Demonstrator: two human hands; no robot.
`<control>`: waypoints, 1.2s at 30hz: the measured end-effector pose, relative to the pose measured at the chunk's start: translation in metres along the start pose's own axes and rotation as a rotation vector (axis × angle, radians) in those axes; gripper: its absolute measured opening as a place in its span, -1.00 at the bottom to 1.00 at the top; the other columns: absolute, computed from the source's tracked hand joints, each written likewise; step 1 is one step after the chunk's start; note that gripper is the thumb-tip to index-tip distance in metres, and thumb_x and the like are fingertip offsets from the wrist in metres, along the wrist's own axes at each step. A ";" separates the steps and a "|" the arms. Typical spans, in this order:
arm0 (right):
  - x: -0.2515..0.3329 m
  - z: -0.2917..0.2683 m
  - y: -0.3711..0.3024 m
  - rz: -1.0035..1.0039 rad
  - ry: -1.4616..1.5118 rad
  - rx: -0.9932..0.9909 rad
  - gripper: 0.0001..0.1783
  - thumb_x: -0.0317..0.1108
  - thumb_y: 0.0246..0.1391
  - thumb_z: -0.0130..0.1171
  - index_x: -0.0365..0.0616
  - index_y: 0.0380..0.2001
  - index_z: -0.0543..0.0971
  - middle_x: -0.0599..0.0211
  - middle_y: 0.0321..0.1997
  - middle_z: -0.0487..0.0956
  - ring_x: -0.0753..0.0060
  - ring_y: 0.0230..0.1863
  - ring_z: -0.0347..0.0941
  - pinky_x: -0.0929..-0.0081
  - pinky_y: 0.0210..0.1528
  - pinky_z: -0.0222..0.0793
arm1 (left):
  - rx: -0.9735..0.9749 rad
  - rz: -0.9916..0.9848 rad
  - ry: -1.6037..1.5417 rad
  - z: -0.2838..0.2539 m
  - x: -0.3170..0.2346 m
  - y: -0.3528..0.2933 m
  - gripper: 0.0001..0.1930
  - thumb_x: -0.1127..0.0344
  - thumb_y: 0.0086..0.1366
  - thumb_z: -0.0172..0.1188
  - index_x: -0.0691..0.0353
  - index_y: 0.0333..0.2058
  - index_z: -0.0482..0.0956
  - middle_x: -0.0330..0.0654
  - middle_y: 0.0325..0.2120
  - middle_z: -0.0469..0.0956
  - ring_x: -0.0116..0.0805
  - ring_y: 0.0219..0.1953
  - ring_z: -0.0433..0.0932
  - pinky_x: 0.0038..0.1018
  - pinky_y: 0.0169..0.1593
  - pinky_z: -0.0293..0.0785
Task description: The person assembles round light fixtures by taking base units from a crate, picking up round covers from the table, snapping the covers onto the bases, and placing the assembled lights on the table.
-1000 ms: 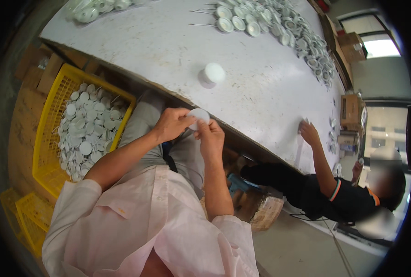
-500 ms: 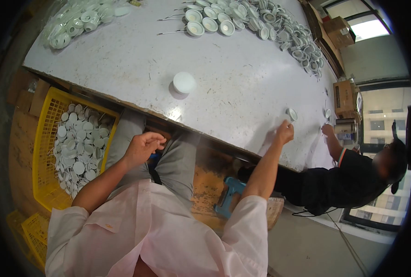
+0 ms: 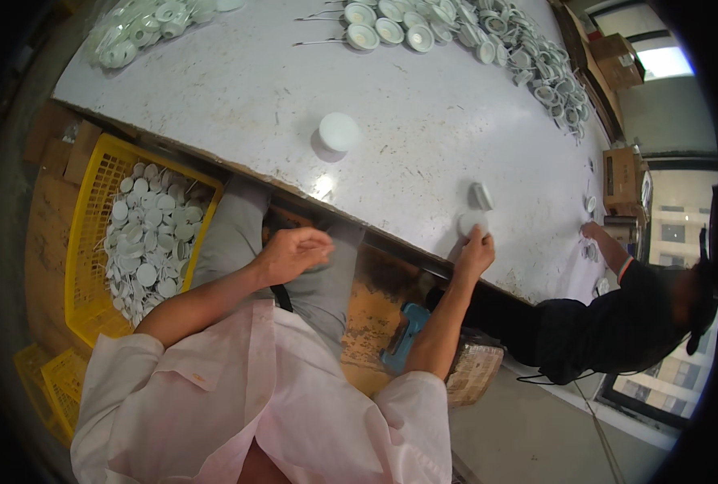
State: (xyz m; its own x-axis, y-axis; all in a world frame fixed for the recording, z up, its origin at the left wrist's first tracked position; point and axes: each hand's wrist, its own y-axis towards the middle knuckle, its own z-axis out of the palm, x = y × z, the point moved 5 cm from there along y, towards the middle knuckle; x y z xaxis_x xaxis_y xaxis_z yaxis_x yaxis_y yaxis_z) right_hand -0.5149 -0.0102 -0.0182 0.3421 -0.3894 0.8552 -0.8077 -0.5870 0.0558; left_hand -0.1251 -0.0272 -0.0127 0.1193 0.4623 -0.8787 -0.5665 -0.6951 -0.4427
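Note:
At the right part of the table, my right hand (image 3: 476, 254) has its fingers closed on the near edge of a round white disc-shaped light (image 3: 473, 222). Just beyond it a second round light (image 3: 481, 196) rests tilted on the tabletop. A white round-topped piece (image 3: 339, 131) sits alone near the table's middle. Over my lap, short of the table edge, hovers my left hand (image 3: 294, 254), its fingers loosely bent and nothing visible in them. A yellow basket (image 3: 81, 258) beside my left leg holds many white discs (image 3: 145, 234) with thin wires.
Many round white lights (image 3: 419, 36) with leads cover the table's (image 3: 238, 121) far side. Bagged white rings (image 3: 145, 32) lie far left. At the right a person in black (image 3: 584, 331) reaches onto the table near a few lights. A blue object (image 3: 405, 335) stands below.
My right hand has come left and nearer, and a white disc now shows in its fingers. My left hand has moved right over my lap. The whole view has shifted slightly.

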 end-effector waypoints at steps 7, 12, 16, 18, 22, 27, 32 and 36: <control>0.024 0.039 -0.171 0.180 0.410 0.378 -0.85 -0.37 0.09 0.10 -0.23 -0.33 0.55 0.51 -0.48 0.48 0.70 -0.50 0.31 0.68 -0.40 0.29 | 0.045 0.105 -0.294 0.027 -0.002 0.032 -0.27 0.51 0.13 0.20 0.34 0.19 -0.05 0.14 0.08 0.27 -0.21 0.07 0.37 -0.43 0.00 0.43; 0.036 0.052 -0.248 0.320 0.547 0.577 -0.86 -0.38 0.09 0.14 -0.24 -0.34 0.54 0.51 -0.44 0.50 0.72 -0.47 0.30 0.69 -0.40 0.25 | -0.021 0.144 -0.470 0.009 0.008 0.018 -0.25 0.55 0.04 0.28 0.41 0.16 0.03 0.02 -0.04 0.36 -0.26 -0.01 0.41 -0.42 0.05 0.42; 0.038 0.057 -0.266 0.460 0.607 0.722 -0.84 -0.34 0.10 0.14 -0.23 -0.37 0.54 0.52 -0.45 0.50 0.73 -0.47 0.28 0.70 -0.39 0.22 | 0.008 0.250 -0.441 -0.003 0.012 0.006 -0.33 0.52 0.02 0.31 0.42 0.10 0.17 -0.06 -0.06 0.39 -0.32 -0.01 0.42 -0.43 0.03 0.43; 0.044 0.057 -0.264 0.421 0.499 0.744 -0.84 -0.34 0.10 0.13 -0.23 -0.35 0.55 0.50 -0.43 0.51 0.72 -0.44 0.31 0.69 -0.36 0.24 | -0.020 0.276 -0.385 -0.008 0.010 0.005 -0.38 0.51 0.03 0.30 0.41 0.07 0.23 -0.09 -0.09 0.43 -0.35 -0.04 0.44 -0.44 0.01 0.44; 0.075 0.046 -0.242 0.253 0.502 0.563 -0.77 -0.41 0.09 0.06 -0.27 -0.21 0.56 0.34 -0.27 0.56 0.62 -0.24 0.43 0.65 -0.14 0.32 | 0.077 0.311 -0.529 -0.017 0.001 -0.001 -0.46 0.47 0.05 0.29 0.39 0.01 0.29 -0.12 -0.15 0.46 -0.37 -0.12 0.49 -0.48 -0.15 0.52; 0.147 0.051 -0.224 -0.613 0.098 0.319 -0.77 -0.55 0.02 0.04 -0.26 -0.21 0.55 0.23 -0.23 0.57 0.32 -0.20 0.48 0.49 -0.12 0.37 | 0.156 0.385 -0.562 -0.024 -0.007 -0.017 -0.33 0.37 0.08 0.30 0.38 0.11 0.16 -0.08 -0.14 0.43 -0.33 -0.16 0.50 -0.43 -0.20 0.55; 0.166 0.078 -0.257 -1.142 -0.145 0.492 -0.50 -0.61 -0.28 0.19 -0.23 -0.12 0.50 0.18 -0.06 0.51 0.09 -0.06 0.43 0.30 -0.05 0.35 | 0.177 0.382 -0.548 -0.026 -0.002 -0.020 -0.29 0.36 0.09 0.28 0.36 0.15 0.10 -0.09 -0.07 0.37 -0.36 -0.07 0.43 -0.45 -0.10 0.52; 0.169 0.085 -0.265 -1.132 -0.229 0.534 -0.47 -0.48 -0.28 0.23 -0.20 -0.09 0.49 0.20 0.03 0.46 0.09 0.03 0.36 0.27 0.01 0.26 | 0.191 0.398 -0.457 -0.030 -0.002 -0.024 -0.24 0.32 0.08 0.26 0.37 0.17 0.03 -0.08 0.01 0.29 -0.36 0.06 0.32 -0.45 0.07 0.39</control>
State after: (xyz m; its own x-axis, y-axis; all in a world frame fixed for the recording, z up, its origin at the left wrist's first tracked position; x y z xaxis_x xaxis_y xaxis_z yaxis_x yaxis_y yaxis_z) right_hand -0.2026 0.0195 0.0676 0.8288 0.4330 0.3544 0.2643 -0.8612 0.4342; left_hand -0.0871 -0.0275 -0.0059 -0.4662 0.4063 -0.7859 -0.6361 -0.7713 -0.0214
